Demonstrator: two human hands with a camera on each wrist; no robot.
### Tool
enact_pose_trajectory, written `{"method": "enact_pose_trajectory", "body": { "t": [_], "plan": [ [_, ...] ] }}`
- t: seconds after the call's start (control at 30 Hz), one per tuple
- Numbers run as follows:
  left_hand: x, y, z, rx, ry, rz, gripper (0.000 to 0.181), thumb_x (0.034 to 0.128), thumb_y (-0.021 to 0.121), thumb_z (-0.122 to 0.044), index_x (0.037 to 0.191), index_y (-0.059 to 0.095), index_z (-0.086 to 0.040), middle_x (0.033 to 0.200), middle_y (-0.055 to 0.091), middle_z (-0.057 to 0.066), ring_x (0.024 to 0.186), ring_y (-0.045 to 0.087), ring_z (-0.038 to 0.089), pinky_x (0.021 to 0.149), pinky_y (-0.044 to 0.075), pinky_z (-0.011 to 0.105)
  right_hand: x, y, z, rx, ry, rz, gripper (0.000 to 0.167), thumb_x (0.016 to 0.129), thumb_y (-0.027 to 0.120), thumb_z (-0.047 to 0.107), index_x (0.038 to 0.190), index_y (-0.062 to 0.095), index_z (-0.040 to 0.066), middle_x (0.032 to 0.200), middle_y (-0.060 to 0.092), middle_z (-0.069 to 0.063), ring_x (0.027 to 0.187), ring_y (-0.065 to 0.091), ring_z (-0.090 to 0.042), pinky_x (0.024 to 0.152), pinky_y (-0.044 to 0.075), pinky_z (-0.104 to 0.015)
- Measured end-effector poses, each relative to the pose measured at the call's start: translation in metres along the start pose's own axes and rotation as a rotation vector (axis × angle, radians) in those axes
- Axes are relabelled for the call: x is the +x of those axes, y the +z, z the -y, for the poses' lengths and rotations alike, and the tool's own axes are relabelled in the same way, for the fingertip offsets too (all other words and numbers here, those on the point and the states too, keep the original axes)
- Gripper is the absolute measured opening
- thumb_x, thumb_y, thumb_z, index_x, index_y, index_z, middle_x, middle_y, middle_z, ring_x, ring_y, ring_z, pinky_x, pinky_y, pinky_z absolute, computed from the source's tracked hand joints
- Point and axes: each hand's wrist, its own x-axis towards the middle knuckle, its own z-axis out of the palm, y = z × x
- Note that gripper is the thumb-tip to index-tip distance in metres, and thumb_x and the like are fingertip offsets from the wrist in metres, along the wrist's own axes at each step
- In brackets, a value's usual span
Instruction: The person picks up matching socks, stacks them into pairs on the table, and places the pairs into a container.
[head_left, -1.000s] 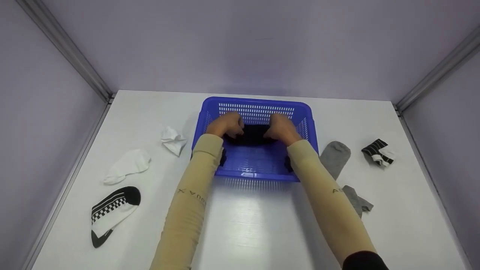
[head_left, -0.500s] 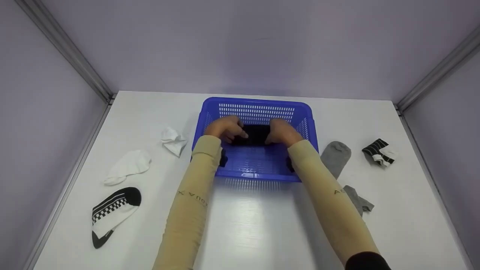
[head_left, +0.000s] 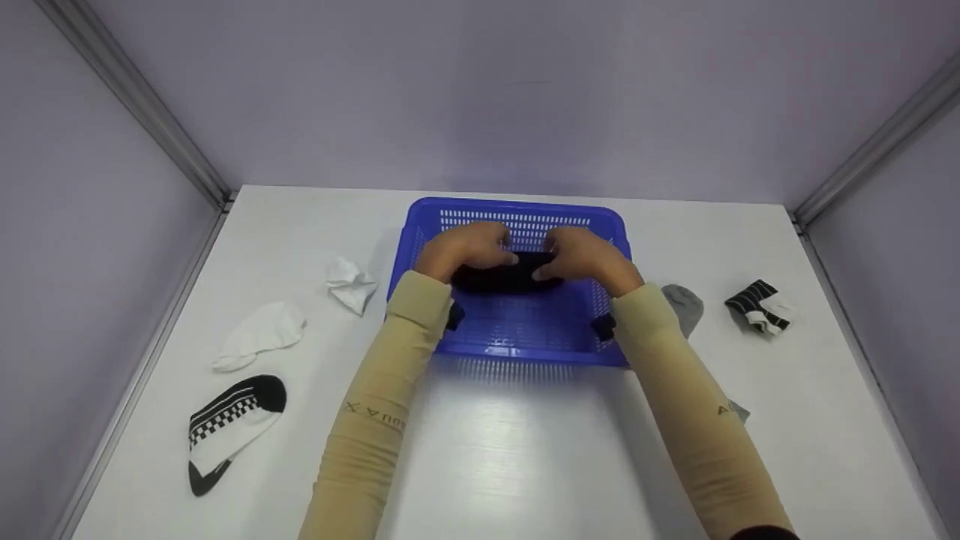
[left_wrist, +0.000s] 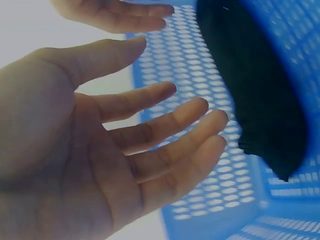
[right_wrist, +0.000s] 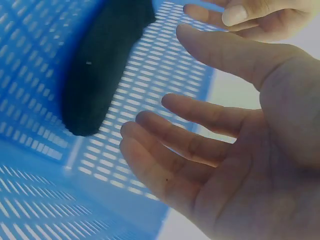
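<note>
A black sock (head_left: pixel 499 279) lies in the blue basket (head_left: pixel 517 356), along its far side. Over it is the left hand (head_left: pixel 471 246); in the left wrist view this hand (left_wrist: pixel 135 145) has its fingers spread and slightly bent, apart from the dark sock (left_wrist: pixel 260 85). Facing it, the right hand (head_left: pixel 585 256) is above the sock's right part; the right wrist view shows this hand (right_wrist: pixel 225 135) with loose, separated fingers and nothing in them. Beside each sleeve, dark cloth (head_left: pixel 455 316) and another dark piece (head_left: pixel 604 327) show in the basket, partly hidden.
Left of the basket lie a crumpled white sock (head_left: pixel 351 286), a flat white sock (head_left: pixel 262 335) and a black-and-white checkered sock (head_left: pixel 236 431). To the right are a grey sock (head_left: pixel 684 306), partly under the right sleeve, and a striped sock (head_left: pixel 757 306).
Both hands have let go of the black sock. The left hand has moved slightly right and away; the right hand and forearm have shifted right, uncovering more dark cloth and covering more grey sock.
</note>
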Motion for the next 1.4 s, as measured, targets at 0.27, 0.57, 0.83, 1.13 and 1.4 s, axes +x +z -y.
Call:
{"method": "enact_pose_trajectory", "body": {
  "t": [0.27,0.57,0.83,1.13,1.4],
  "plan": [
    [-0.031,0.007,-0.029,-0.007,0.181,-0.132,0.047,0.1077,0.059,-0.032,0.146,0.055,-0.005,0.144,0.064,0.013,0.127,0.062,0.026,0.114,0.048,0.046,-0.037,-0.014,-0.002,0.034,-0.169,-0.063,0.049,0.089,0.082,0.020,0.128,0.066,-0.005,0.125,0.071,-0.025,0.117,0.068,-0.041,0.102,0.055,-0.056],
    [-0.064,0.041,-0.069,-0.133,0.432,-0.217,0.040,0.1091,0.058,-0.028,0.142,0.058,-0.006,0.128,0.066,0.009,0.111,0.062,0.020,0.100,0.055,0.036,-0.100,-0.020,-0.035,0.178,-0.352,-0.236,0.033,0.096,0.078,0.018,0.126,0.071,0.006,0.118,0.075,-0.014,0.106,0.072,-0.030,0.094,0.060,-0.051],
    [-0.089,0.094,-0.107,-0.011,0.488,-0.329,0.038,0.1094,0.057,-0.030,0.141,0.061,-0.010,0.129,0.068,0.005,0.115,0.064,0.015,0.101,0.055,0.029,-0.156,-0.019,-0.073,0.227,-0.315,-0.398,0.023,0.099,0.074,0.018,0.120,0.073,0.007,0.113,0.077,-0.007,0.098,0.067,0.001,0.085,0.052,-0.009],
    [-0.099,0.169,-0.133,0.209,0.608,-0.202,0.033,0.1083,0.058,-0.034,0.136,0.065,-0.018,0.120,0.072,-0.005,0.101,0.068,0.004,0.085,0.054,0.017,-0.189,0.005,-0.125,0.309,-0.247,-0.508,0.019,0.098,0.073,0.007,0.117,0.074,0.008,0.106,0.075,0.002,0.095,0.067,0.007,0.085,0.051,-0.006],
    [-0.062,0.225,-0.132,0.216,0.483,-0.115,0.031,0.1053,0.063,-0.035,0.132,0.069,-0.022,0.120,0.072,-0.006,0.106,0.069,0.005,0.084,0.056,0.020,-0.211,0.027,-0.173,0.180,-0.008,-0.344,0.041,0.101,0.071,0.028,0.133,0.065,0.003,0.123,0.073,-0.020,0.107,0.071,-0.010,0.087,0.056,-0.020]
  ]
}}
